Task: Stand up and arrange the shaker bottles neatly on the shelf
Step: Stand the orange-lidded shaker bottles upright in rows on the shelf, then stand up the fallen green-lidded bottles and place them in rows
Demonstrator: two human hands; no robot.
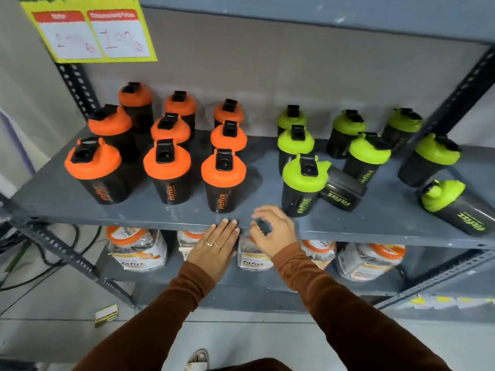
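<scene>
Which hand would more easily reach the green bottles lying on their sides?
Probably the right hand: it hovers open nearer the tipped bottle; the left hand rests by the orange ones.

"Fitfizz" printed on the shaker bottles [223, 200] and lower-shelf jars [136, 259] — handwritten "100" (blurred) on the price sign [122, 38].

Both arms wear long, close-fitting sleeves of rust-brown fabric, creased at the wrists, the cuffs ending just short of each hand. The left hand [214, 246] carries two thin gold-coloured rings on neighbouring fingers. The right hand [273, 231] shows no jewellery. At the near edge, a pale sandal with straps [198, 360] shows on one foot
</scene>
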